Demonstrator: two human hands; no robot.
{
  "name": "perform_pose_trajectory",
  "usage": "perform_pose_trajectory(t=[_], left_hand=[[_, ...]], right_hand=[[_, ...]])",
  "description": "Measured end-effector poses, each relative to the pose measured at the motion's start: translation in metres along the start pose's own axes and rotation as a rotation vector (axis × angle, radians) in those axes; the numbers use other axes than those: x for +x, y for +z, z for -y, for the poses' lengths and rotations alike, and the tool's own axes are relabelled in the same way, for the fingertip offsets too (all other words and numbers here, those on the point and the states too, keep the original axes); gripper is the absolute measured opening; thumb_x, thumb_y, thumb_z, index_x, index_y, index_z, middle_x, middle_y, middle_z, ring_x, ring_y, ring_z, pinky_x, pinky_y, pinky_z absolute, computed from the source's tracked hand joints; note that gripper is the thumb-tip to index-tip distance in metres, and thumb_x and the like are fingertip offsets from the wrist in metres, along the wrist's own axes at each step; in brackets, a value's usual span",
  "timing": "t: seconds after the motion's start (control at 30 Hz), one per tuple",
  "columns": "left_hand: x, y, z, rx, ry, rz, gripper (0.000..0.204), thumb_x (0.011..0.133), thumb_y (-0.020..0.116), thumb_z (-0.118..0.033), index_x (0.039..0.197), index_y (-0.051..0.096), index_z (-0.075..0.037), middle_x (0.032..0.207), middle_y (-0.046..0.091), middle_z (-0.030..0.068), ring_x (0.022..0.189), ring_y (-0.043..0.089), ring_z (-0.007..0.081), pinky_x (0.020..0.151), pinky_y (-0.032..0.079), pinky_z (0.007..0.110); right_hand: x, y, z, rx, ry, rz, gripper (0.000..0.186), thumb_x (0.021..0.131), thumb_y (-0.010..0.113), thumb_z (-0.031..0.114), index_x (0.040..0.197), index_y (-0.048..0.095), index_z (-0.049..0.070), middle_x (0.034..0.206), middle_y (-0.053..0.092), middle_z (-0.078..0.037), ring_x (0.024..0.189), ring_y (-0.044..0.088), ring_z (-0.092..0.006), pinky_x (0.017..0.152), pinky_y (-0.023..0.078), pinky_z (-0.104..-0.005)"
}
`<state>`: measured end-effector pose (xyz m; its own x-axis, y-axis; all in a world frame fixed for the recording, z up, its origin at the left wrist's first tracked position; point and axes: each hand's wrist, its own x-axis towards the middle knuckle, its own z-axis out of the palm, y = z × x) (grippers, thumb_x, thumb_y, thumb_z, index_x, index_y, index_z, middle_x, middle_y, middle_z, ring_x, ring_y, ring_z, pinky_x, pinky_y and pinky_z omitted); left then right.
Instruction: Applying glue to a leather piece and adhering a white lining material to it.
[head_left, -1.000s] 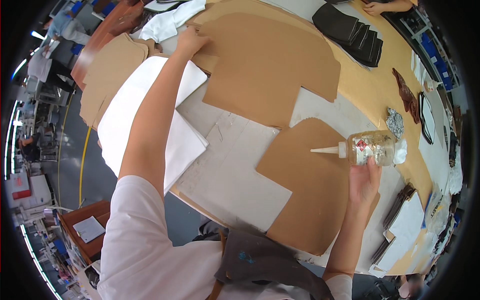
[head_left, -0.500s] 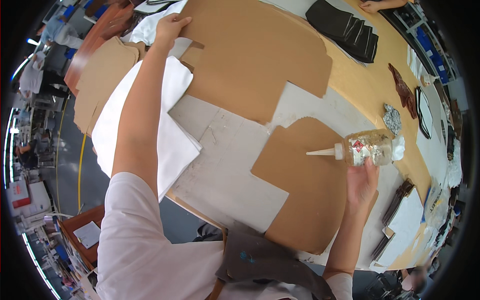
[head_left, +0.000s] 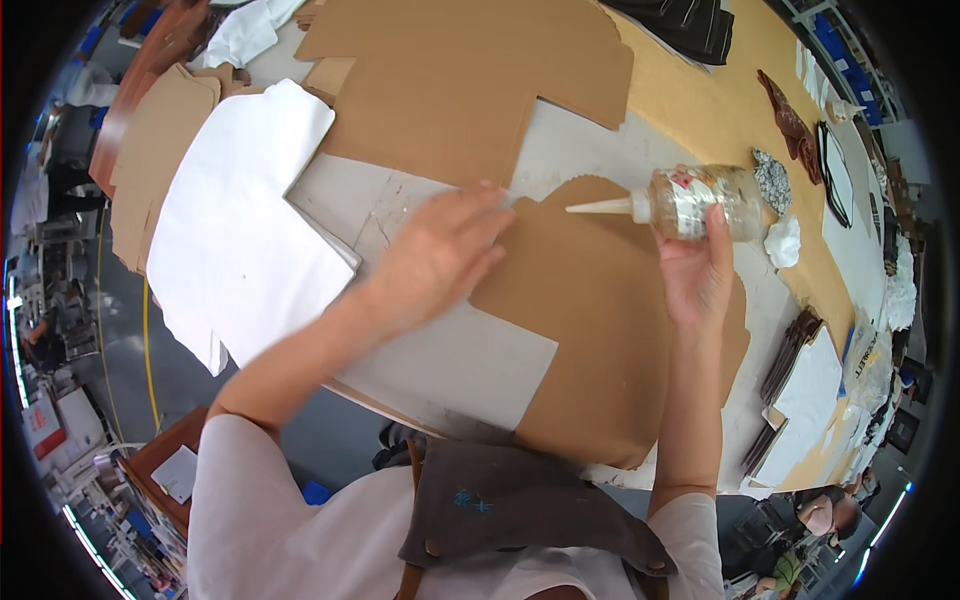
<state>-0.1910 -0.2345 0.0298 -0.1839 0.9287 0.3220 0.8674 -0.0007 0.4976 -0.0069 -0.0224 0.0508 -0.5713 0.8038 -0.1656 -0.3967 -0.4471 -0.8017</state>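
My right hand (head_left: 692,275) grips a clear squeeze bottle (head_left: 745,200) lying on its side, its long pale nozzle pointing left. Beneath it lies a brown cut-out sheet (head_left: 600,330), looking like cardboard, with a notched left side. My left hand (head_left: 435,255), slightly blurred, hovers by that sheet's upper left edge, fingers apart and nothing visible in them. A larger brown sheet (head_left: 440,90) of similar look spreads across the far side of the table. Left of my left hand is a stack of white cut-out sheets (head_left: 235,210).
More brown sheets (head_left: 155,160) are stacked at the far left. Black pieces (head_left: 690,30) lie at the far side. On the right are a crumpled white wad (head_left: 783,242), a grey speckled lump (head_left: 771,182), a dark red piece (head_left: 790,122) and a stack of white-topped pieces (head_left: 803,395).
My left hand has let go of the large brown sheet's far left corner and come back toward the near sheet. My right hand with the bottle has shifted slightly left and away from me.
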Motion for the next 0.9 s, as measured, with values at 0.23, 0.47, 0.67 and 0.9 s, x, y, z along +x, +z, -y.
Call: perform_pose_trajectory(t=[0.23,0.47,0.67,0.9], left_hand=[[-0.020,0.038,-0.037,0.142,-0.151,0.124,0.057,0.082,0.067,-0.026,0.128,0.048,0.002,0.142,0.039,0.0169,0.134,0.034,0.0320,0.109,0.029,0.047],[-0.021,0.043,-0.036,0.163,-0.157,0.061,0.057,0.081,0.067,-0.026,0.126,0.050,0.003,0.139,0.042,0.0163,0.131,0.037,0.0341,0.108,0.031,0.046],[-0.020,0.041,-0.037,0.157,-0.164,0.066,0.056,0.081,0.067,-0.025,0.126,0.050,0.002,0.139,0.042,0.0158,0.131,0.037,0.0335,0.108,0.031,0.046],[-0.019,0.040,-0.038,0.153,-0.171,0.068,0.055,0.081,0.067,-0.025,0.126,0.051,0.001,0.140,0.043,0.0141,0.132,0.037,0.0320,0.108,0.031,0.045]], right_hand=[[0.003,0.033,-0.019,-0.203,-0.087,0.060,0.049,0.081,0.070,0.007,0.124,0.046,0.002,0.116,0.056,-0.007,0.105,0.056,-0.0171,0.091,0.046,-0.0343],[0.003,0.052,-0.028,-0.551,-0.224,0.120,0.055,0.073,0.079,0.009,0.117,0.047,-0.001,0.109,0.055,-0.008,0.097,0.056,-0.0143,0.086,0.046,-0.0294],[0.007,0.054,-0.028,-0.747,-0.272,0.143,0.060,0.071,0.082,0.012,0.116,0.046,-0.002,0.109,0.053,-0.009,0.096,0.056,-0.0157,0.084,0.047,-0.0299],[0.009,0.056,-0.031,-0.854,-0.343,0.176,0.061,0.068,0.085,0.013,0.114,0.048,-0.003,0.111,0.052,-0.009,0.097,0.057,-0.0166,0.083,0.049,-0.0296]])
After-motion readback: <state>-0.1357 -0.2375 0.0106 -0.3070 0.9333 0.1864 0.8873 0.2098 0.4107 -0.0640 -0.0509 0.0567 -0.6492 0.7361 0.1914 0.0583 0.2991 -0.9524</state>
